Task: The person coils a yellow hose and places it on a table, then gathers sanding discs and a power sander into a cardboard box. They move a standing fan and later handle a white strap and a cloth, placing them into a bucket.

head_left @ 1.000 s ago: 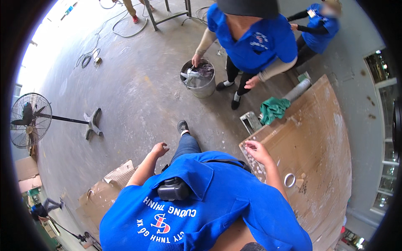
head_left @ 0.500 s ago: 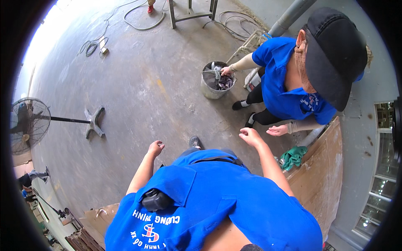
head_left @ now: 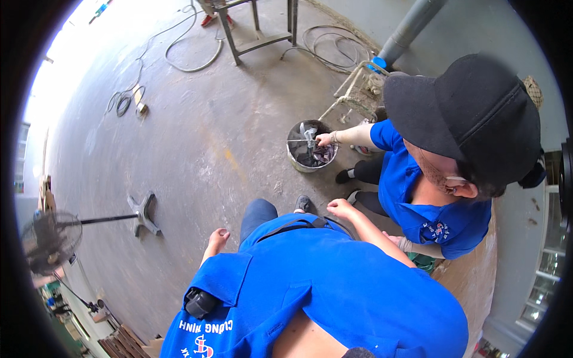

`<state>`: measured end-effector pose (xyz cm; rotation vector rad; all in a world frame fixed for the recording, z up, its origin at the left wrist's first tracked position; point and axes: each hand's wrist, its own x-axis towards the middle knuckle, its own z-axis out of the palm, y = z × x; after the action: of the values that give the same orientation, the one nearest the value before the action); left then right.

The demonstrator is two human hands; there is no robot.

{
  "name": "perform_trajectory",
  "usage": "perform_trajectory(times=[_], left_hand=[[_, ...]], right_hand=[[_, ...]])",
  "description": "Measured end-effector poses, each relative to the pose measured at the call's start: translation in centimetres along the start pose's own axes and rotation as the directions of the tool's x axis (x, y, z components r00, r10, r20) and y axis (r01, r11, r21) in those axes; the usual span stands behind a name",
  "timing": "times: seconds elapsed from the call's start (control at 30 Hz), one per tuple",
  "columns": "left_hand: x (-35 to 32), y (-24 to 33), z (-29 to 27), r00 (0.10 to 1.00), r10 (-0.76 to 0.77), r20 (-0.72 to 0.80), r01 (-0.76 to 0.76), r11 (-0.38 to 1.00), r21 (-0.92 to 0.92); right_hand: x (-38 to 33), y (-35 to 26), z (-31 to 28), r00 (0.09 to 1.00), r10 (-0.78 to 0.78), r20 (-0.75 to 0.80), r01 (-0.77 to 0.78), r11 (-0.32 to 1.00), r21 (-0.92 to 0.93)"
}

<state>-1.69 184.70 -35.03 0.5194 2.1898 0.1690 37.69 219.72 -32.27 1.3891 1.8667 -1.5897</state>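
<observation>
My left hand (head_left: 218, 240) hangs low in front of me at the left, its fingers loosely bent and nothing seen in them. Farther right, my right hand (head_left: 341, 209) is held out with relaxed, half-curled fingers and is also bare. Beyond it stands a round grey bucket (head_left: 306, 167) with dark and pale rags or scraps (head_left: 319, 154) inside. A co-worker's hand (head_left: 324, 139) grips at the bucket's thin handle or rim; which one I cannot tell. Their other hand (head_left: 394, 239) is partly hidden near my right forearm.
A co-worker in a black cap (head_left: 471, 113) stands close at my right. A standing fan (head_left: 52, 241) with a cross-shaped base (head_left: 143, 215) is at left. Farther off are a metal stand (head_left: 262, 45), hoses (head_left: 337, 45), a cable (head_left: 123, 104) and a pipe (head_left: 412, 30).
The whole view has shifted, and the bucket appears lower. The co-worker has turned and come closer on my right. My right hand has moved a little left; both hands remain without anything in them.
</observation>
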Motion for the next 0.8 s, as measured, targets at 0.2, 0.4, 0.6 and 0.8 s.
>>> perform_trajectory(times=[0.2,0.4,0.6,0.8], left_hand=[[9.2,-0.2,-2.9,0.992,0.057,0.112,-0.061,0.998,0.035],[24.4,14.1,-14.7,0.846,0.396,0.357,-0.476,0.863,0.171],[36.3,29.0,-28.7,0.840,0.456,0.293,-0.523,0.824,0.216],[44.5,39.1,-35.5,0.873,0.460,0.163,-0.483,0.863,0.150]], right_hand=[[1.6,-4.6,-1.1,0.995,0.017,-0.094,0.018,0.935,0.355],[3.6,-9.2,-0.6,0.847,0.331,-0.417,-0.228,0.933,0.278],[5.2,-17.5,-0.4,0.771,0.342,-0.538,-0.188,0.928,0.321],[0.4,-16.4,7.9,0.686,0.401,-0.608,-0.216,0.909,0.356]])
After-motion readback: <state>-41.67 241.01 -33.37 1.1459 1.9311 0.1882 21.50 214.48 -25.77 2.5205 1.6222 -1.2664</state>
